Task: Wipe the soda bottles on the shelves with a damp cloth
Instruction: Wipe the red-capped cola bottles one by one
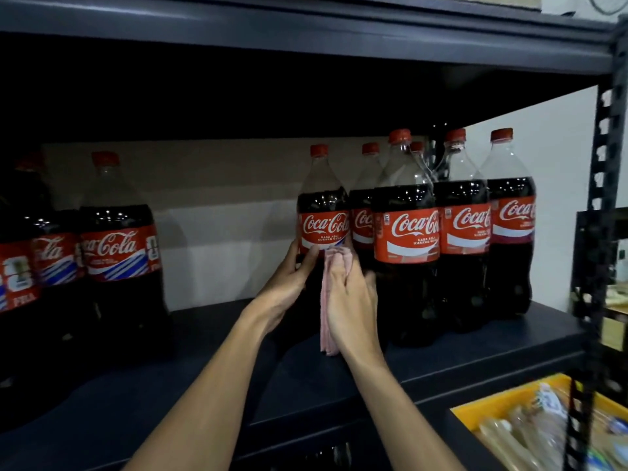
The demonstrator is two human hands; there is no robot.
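A tall cola bottle (323, 198) with a red cap and red label stands upright on the dark shelf (210, 362), left of a cluster of several like bottles (452, 226). My left hand (289, 283) grips this bottle's left side just below the label. My right hand (350, 294) presses a folded pink cloth (329, 321) flat against the bottle's lower front; the cloth hangs down past my palm to the shelf. The bottle's lower body is hidden behind both hands. More cola bottles (115, 253) stand at the left.
The upper shelf board (306, 32) hangs low above the bottle caps. A perforated metal upright (605, 205) bounds the right side. A yellow crate (509, 402) with packaged goods sits below right. A bare stretch of shelf lies between the two bottle groups.
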